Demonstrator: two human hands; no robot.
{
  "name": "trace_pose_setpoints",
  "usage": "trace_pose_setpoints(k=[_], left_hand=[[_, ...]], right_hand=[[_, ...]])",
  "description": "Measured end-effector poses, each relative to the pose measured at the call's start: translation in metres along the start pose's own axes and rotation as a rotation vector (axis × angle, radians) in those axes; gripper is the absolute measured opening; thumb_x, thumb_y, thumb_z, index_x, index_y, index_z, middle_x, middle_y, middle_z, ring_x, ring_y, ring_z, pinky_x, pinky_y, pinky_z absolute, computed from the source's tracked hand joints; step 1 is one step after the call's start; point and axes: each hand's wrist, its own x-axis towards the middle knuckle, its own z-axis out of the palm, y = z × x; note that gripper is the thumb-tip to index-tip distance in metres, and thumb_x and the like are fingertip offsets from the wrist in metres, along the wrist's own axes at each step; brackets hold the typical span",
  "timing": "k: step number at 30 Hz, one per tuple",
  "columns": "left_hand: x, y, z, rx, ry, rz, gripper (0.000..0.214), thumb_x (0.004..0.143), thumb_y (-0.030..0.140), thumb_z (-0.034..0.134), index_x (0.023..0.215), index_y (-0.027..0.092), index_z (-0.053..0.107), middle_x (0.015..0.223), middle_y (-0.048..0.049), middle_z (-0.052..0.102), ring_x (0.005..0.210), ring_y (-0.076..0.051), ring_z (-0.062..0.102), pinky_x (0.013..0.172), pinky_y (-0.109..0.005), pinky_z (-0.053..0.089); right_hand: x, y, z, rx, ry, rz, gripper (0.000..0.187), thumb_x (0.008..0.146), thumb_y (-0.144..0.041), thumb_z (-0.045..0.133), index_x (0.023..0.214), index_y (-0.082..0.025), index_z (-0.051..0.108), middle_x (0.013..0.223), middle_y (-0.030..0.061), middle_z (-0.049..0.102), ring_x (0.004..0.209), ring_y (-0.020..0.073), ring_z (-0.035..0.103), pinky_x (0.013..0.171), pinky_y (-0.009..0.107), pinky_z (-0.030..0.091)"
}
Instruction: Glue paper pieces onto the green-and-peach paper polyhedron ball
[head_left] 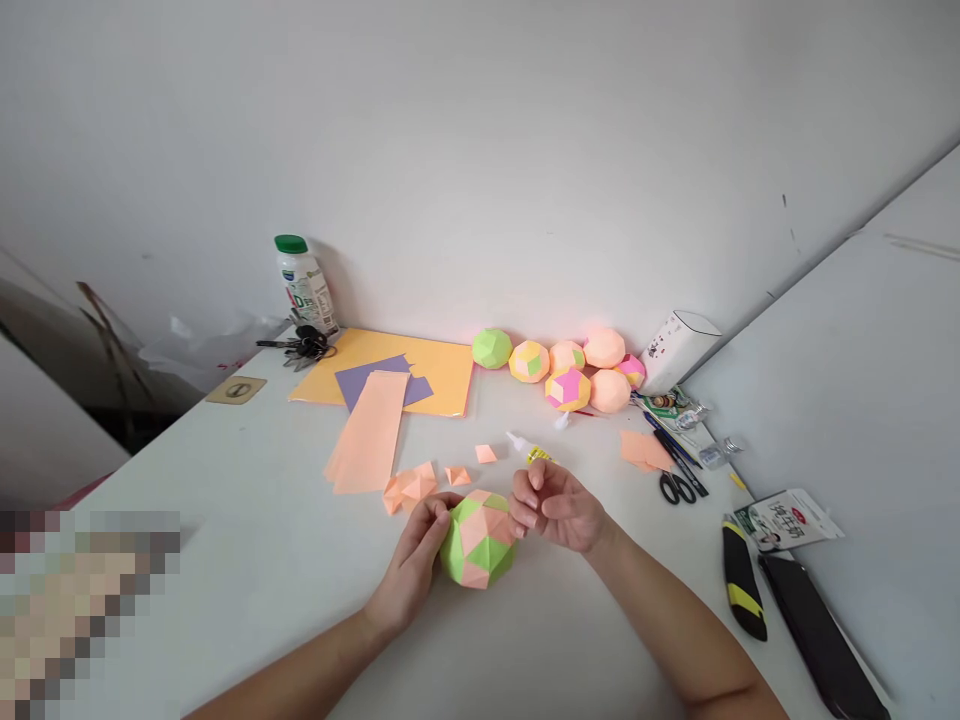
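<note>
A green and peach faceted paper ball [487, 558] is gripped at its left side by my left hand [414, 560], the thumb lying on the near face. My right hand [564, 508] is just to the right of the ball, fingers loosely curled and nothing visible in them. Whether its fingertips touch the ball, I cannot tell. Partly hidden behind that hand lies a glue bottle [538, 454] with a white nozzle. Beyond the ball are small folded peach paper pieces [411, 486], with a single piece [486, 454] nearer the glue.
Finished paper balls [568, 389] cluster by the wall. Peach strips [371, 435] overlap purple paper and a yellow sheet [442, 378]. A bottle [306, 290] and keys [306, 345] stand left; scissors [677, 488], a box cutter [742, 580] and a phone [821, 640] lie right.
</note>
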Motion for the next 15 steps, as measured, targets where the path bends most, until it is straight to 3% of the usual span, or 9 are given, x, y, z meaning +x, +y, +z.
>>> trace_pose_setpoints(k=[15], left_hand=[[-0.0009, 0.0026, 0.0015, -0.022, 0.019, -0.022, 0.032, 0.081, 0.054, 0.057, 0.082, 0.022, 0.055, 0.105, -0.0040, 0.057, 0.088, -0.020, 0.052, 0.072, -0.028, 0.044]], right_hand=[[-0.0010, -0.0038, 0.0027, -0.040, 0.072, 0.009, 0.020, 0.072, -0.010, 0.072, 0.084, -0.021, 0.060, 0.076, -0.0036, 0.046, 0.064, 0.0087, 0.045, 0.059, 0.026, 0.037]])
